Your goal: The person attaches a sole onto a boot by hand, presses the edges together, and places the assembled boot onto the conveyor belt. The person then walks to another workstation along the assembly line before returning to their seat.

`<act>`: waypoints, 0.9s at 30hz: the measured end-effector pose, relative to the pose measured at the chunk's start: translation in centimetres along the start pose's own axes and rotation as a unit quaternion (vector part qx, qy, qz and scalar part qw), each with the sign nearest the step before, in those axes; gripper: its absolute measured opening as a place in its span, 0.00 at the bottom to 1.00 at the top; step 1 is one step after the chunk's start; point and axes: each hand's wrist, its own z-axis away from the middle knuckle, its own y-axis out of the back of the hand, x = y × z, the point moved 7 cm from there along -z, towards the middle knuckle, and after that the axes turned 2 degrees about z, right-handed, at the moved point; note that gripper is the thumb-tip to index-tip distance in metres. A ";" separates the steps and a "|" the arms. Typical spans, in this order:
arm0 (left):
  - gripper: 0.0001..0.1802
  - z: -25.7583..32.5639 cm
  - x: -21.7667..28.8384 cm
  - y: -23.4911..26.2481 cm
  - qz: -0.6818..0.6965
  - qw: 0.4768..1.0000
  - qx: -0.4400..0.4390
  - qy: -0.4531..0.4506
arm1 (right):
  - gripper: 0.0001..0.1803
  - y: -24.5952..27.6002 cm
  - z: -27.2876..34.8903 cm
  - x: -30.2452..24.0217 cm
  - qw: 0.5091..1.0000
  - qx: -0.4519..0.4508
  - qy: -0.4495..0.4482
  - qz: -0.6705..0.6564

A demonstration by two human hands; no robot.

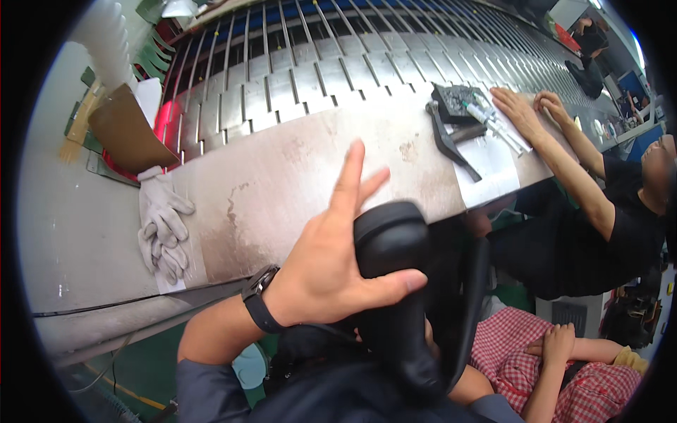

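Note:
My left hand (317, 264) is raised over the near edge of the metal worktop (310, 169), its fingers spread and its thumb stretched out to the right. It holds nothing that I can see. Close beside the thumb and palm is a smooth black rounded object (395, 236) with a thick stem; I cannot tell what it is. A black watch (259, 282) is on my left wrist. Of my right arm, only part of the forearm (471, 384) shows, low behind the black object. That object hides most of my right hand, so its fingers cannot be read.
Grey-white work gloves (163, 215) lie at the left. At the right are a black tray (458, 99) of small parts, syringes (493, 123), a black-handled tool (446, 141) and white paper (486, 176). A co-worker's hands (518, 113) rest beyond them. Slatted metal (296, 81) runs behind. Another person (557, 366) sits lower right.

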 end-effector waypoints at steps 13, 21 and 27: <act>0.62 -4.8 4.9 4.3 0.008 0.999 -0.038 0.010 | 0.38 -2.5 1.4 -13.8 0.689 0.316 0.548 0.355; 0.53 -7.6 -0.5 4.4 -0.363 0.922 0.109 -0.078 | 0.44 -2.7 -3.8 -17.5 0.612 0.287 0.513 0.529; 0.51 -8.8 -1.2 5.1 -0.323 0.937 0.129 -0.038 | 0.20 -3.3 5.0 -26.2 0.555 0.328 0.608 0.463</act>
